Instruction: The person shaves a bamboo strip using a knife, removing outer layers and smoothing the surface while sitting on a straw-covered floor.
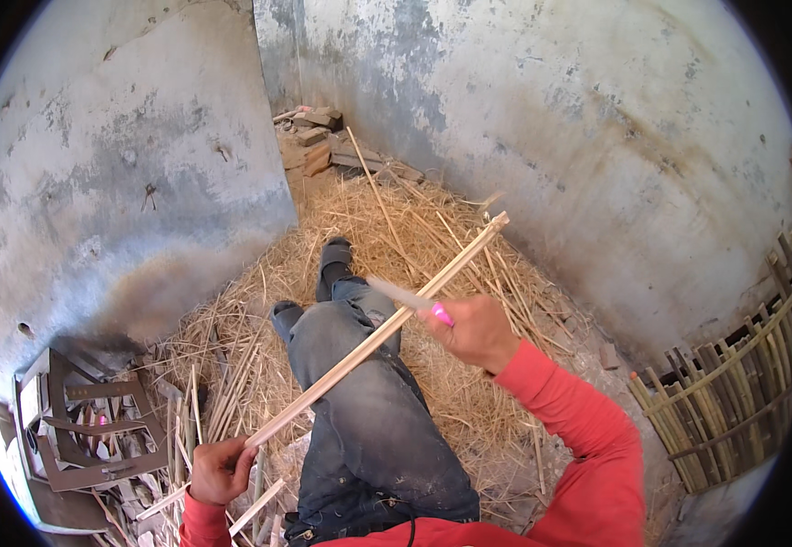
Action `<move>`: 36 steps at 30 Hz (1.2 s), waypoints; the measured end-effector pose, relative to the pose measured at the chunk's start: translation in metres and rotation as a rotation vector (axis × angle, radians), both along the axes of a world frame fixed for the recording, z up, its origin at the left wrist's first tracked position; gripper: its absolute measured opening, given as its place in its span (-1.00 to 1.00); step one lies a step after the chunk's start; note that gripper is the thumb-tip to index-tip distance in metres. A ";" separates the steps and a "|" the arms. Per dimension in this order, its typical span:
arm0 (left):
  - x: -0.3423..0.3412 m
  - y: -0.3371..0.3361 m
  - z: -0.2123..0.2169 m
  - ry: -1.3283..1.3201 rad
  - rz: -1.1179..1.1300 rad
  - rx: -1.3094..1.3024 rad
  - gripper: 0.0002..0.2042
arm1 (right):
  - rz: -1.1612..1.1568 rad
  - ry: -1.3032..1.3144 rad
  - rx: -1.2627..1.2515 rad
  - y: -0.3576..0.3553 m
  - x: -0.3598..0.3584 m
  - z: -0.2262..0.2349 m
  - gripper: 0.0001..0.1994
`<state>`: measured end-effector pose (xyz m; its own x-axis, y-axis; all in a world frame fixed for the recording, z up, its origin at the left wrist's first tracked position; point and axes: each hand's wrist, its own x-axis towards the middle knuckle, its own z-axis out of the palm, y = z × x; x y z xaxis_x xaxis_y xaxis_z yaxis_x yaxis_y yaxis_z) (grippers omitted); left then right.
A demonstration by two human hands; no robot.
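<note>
A long pale strip of split bamboo (359,349) slants across my legs, from lower left up to the far right. My left hand (221,469) is closed around its near end. In my right hand (476,332) is a knife (399,294) with a pink handle, most of the handle hidden by my fingers. The blade points left and lies across the strip, a little beyond its middle. Whether the edge bites into the bamboo, I cannot tell. The strip's far end (500,221) hangs over the shavings with nothing visible gripping it.
Bamboo shavings (450,392) and loose strips cover the floor around my outstretched legs (368,419). A broken dark frame (95,428) stands at the left, a woven bamboo basket (733,392) at the right. Bricks (315,128) lie in the far corner between worn walls (578,164).
</note>
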<state>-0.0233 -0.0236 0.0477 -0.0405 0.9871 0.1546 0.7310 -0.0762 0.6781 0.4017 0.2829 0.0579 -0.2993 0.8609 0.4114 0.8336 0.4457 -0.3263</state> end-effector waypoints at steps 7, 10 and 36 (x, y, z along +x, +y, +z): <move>-0.046 -0.040 -0.023 -0.047 0.052 -0.033 -0.85 | -0.719 0.129 0.254 0.091 0.231 0.028 -0.32; -0.034 -0.046 -0.028 -0.142 0.114 -0.081 -0.84 | -0.553 0.296 0.195 0.071 0.206 0.032 -0.29; -0.036 -0.033 -0.021 0.231 0.081 0.176 -0.79 | -0.062 0.410 0.144 0.010 0.003 0.071 -0.80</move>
<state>-0.0591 -0.0565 0.0266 -0.0616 0.9392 0.3377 0.8727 -0.1135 0.4750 0.4046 0.2929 0.1293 -0.0357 0.7971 0.6028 0.6749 0.4641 -0.5737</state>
